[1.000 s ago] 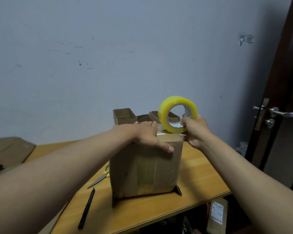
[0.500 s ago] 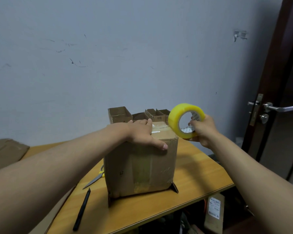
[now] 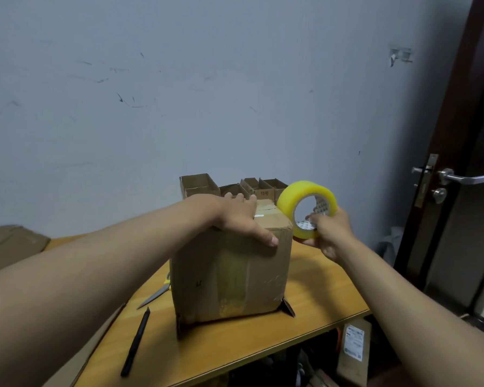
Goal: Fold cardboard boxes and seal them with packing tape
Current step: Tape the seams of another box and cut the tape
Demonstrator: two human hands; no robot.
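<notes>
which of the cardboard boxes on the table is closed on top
The big box at the front, under the left hand. The small boxes behind it by the wall are all open on top.

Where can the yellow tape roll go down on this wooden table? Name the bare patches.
Bare wooden table lies right of the brown cardboard box, and along the near edge before it. Left of the box is crowded: scissors and black pen. Small open boxes fill the back.

Plain room used as a packing corner, scuffed grey wall (image 3: 207, 93), wooden table (image 3: 263, 342), dark door (image 3: 458, 219), small open cartons (image 3: 235, 187)
</notes>
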